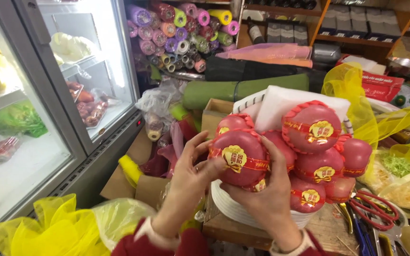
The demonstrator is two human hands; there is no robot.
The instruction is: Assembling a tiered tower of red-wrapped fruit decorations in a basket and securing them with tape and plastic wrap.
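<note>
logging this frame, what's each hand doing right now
Left hand: closed on the left side of the red wrapped apple.
Right hand: cupping the same apple from below and right.

Both hands grip one red apple (241, 159) with a gold sticker and red band: left hand (186, 182) on its left side, right hand (266, 199) beneath. Similar apples (312, 128) are stacked in a white basket (233, 206) directly behind. Red-handled scissors (373, 208) lie at right.

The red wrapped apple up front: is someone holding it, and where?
Yes. Both hands cup the red wrapped apple: left hand on its left side, right hand beneath and along its right.
</note>
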